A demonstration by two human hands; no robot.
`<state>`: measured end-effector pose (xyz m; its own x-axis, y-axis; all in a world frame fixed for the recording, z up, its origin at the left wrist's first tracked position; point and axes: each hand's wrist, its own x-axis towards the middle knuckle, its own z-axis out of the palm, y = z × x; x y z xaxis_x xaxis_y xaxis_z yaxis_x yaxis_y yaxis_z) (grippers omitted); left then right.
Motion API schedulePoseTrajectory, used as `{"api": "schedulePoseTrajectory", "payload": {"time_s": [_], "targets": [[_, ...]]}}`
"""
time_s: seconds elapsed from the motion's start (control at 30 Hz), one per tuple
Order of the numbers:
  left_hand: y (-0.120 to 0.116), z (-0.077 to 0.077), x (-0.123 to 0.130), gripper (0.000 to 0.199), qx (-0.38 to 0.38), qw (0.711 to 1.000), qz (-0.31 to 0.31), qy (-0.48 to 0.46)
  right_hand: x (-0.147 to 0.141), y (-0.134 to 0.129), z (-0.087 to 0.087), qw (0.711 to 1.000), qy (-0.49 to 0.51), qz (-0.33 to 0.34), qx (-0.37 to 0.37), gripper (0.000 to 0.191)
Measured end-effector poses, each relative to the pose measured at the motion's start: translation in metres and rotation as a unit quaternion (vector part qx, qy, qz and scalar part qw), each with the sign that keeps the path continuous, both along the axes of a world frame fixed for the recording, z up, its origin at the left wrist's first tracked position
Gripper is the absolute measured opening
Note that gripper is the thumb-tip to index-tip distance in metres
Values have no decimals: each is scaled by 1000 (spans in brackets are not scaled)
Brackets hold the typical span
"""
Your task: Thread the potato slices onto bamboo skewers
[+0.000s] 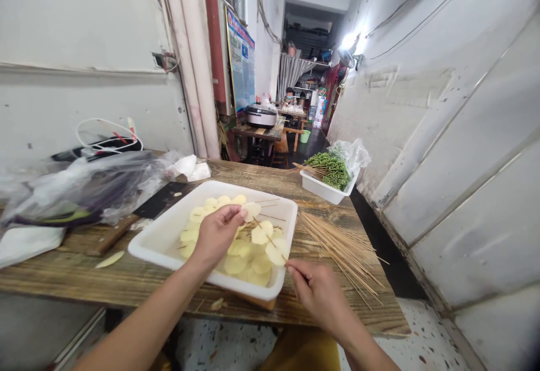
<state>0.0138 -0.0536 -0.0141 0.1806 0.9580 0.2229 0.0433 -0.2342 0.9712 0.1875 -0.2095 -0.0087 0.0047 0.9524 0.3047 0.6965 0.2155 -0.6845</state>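
Potato slice (252,210) pinched by the left hand (217,235); right hand (320,295) pinches a skewer (270,240).

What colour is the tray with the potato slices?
The plastic tray is white; the head view shows it best.

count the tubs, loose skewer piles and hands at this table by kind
White plastic tubs: 2 (large tub, small tub)
Loose bamboo skewer piles: 1
Hands: 2 (left hand, right hand)
Total: 5
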Motion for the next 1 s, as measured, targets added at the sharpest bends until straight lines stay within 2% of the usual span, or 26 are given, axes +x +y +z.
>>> {"api": "schedulePoseTrajectory", "payload": {"time_s": [0.17, 0.27, 0.33, 0.43, 0.57, 0.63, 0.77, 0.83, 0.9, 0.93, 1.0], "targets": [[7, -4, -1, 32, -72, 994, -26, -73, 1, 6, -7, 999, 1, -3, 42, 26], [6, -1, 0, 33, -91, 992, -44, -77, 2, 11, -12, 997, -12, -6, 70, 25], [4, 1, 2, 32, -94, 992, -34, -81, 2, 14, -14, 997, -13, -10, 77, 26], [1, 5, 3, 31, -136, 980, -18, -141, 1, 15, -16, 997, -7, -11, 81, 27], [1, 9, 1, 28, -222, 955, -69, -182, 1, 14, -17, 996, 3, -7, 94, 28], [0, 10, 1, 28, -227, 954, -86, -175, 1, 13, -17, 996, 9, -9, 93, 28], [-1, 9, 4, 29, -169, 973, -78, -139, -2, 11, -14, 997, 27, -3, 69, 27], [-2, 7, 5, 28, -112, 988, -47, -97, -5, 11, -13, 997, 58, -1, 49, 28], [-5, 6, 6, 24, -37, 998, -1, -42, -6, 12, -12, 992, 130, 7, 1, 30], [-6, 5, 6, 22, 2, 1000, 22, -17, -6, 12, -11, 982, 182, 14, -38, 31], [-10, 6, 6, 19, 72, 996, 58, 14, -5, 14, -10, 947, 293, 32, -130, 32]]}}
